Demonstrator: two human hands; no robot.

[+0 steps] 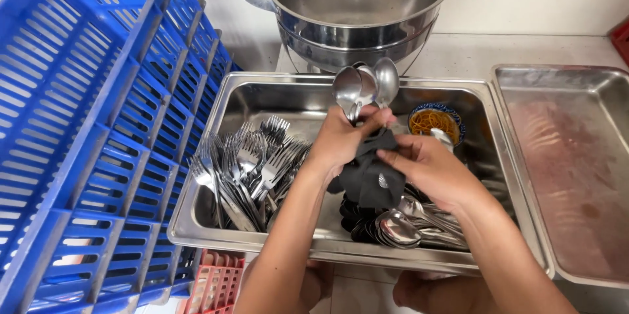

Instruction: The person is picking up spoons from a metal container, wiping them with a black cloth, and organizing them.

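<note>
Mostly forks [252, 163] in steel tray [262, 88]

A bunch of shiny steel spoons [364, 85] stands upright, bowls fanned out at the top, handles gathered below and clasped in the left hand [344, 137]. A dark grey cloth [371, 170] wraps the handles and hangs down crumpled, with the right hand [436, 170] pressed against it. Both are held above a steel tray [262, 94].
</note>
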